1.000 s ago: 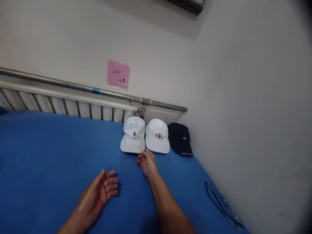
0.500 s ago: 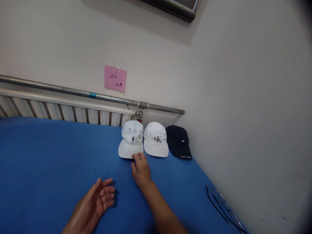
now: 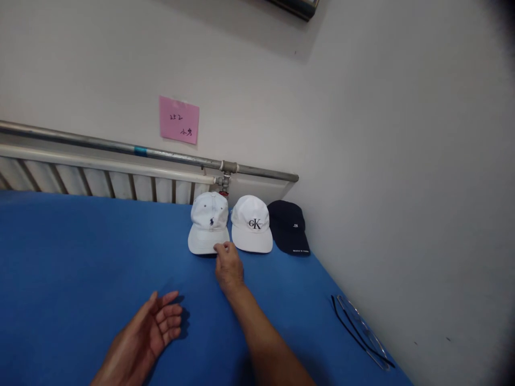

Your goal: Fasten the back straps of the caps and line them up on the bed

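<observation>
Three baseball caps stand side by side near the back edge of a blue-covered surface [image 3: 100,257]. On the left is a white cap [image 3: 210,222] with a small dark horse-and-rider logo. A white cap with CK letters [image 3: 251,224] is in the middle, and a black cap [image 3: 288,227] is at the right. My right hand [image 3: 229,268] pinches the front right edge of the left cap's brim between thumb and fingers. Nearer to me, my left hand [image 3: 155,329] rests open over the blue surface, palm turned inward, fingers slightly curled around nothing.
Eyeglasses [image 3: 362,332] with dark temples lie by the right wall [image 3: 402,161]. Behind the caps run a metal pipe [image 3: 177,156] and a white radiator [image 3: 120,182]. A pink note [image 3: 179,120] is stuck on the wall, below a dark frame corner [image 3: 301,7].
My right hand has closed its fingers on the brim of the left white cap. The whole view has shifted slightly. My left hand keeps the same open pose.
</observation>
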Available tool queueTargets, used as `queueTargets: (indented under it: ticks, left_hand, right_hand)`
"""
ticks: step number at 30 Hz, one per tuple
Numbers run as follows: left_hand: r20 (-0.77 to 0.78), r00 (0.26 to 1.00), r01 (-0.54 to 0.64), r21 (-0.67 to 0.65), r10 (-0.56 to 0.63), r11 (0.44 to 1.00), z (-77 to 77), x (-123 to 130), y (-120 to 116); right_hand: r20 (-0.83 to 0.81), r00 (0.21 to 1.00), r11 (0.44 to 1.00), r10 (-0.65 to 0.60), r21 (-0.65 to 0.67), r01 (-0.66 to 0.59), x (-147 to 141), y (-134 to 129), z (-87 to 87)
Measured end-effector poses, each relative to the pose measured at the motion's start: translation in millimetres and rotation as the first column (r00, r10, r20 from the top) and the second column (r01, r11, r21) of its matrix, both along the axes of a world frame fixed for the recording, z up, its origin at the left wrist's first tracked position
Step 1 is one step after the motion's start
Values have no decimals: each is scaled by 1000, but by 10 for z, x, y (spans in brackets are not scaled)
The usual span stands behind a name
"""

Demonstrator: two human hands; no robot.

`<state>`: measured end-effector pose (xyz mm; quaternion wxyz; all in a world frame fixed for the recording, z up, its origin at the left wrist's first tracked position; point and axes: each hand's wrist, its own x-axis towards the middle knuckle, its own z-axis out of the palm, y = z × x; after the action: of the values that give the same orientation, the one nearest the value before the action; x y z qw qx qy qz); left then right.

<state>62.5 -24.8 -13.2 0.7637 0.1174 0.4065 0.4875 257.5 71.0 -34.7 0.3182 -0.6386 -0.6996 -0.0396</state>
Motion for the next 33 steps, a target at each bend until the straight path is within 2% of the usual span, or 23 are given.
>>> queueTargets:
  ticks: [5,9,14,26,30,33]
  left_hand:
    - [5,1000,0,27,0,1000,-24,-3,-2]
    - [6,1000,-6,9,6,1000,11,19,-4]
    - [15,1000,-16,0,16,1000,58,28,-8]
    - [-1,1000,-2,-5,2,1000,51,8,-28]
    - [12,1000,12,12,-12,1000,4,-5,-14]
    - [12,1000,6,38,-6,999,-60,12,8]
  right_hand:
    - [57,998,1000,-1,22,0,8,-80,28]
    - [119,990,995,72,60,-80,-87,-134,53]
    - [216,967,986,136,69,-154,-214,-15,36]
    - [152,987,996,47,68,-58,-142,121,25]
    - [151,986,992,71,91,-86,-164,53,56]
    - [165,973,977,164,107,-183,-275,-87,57]
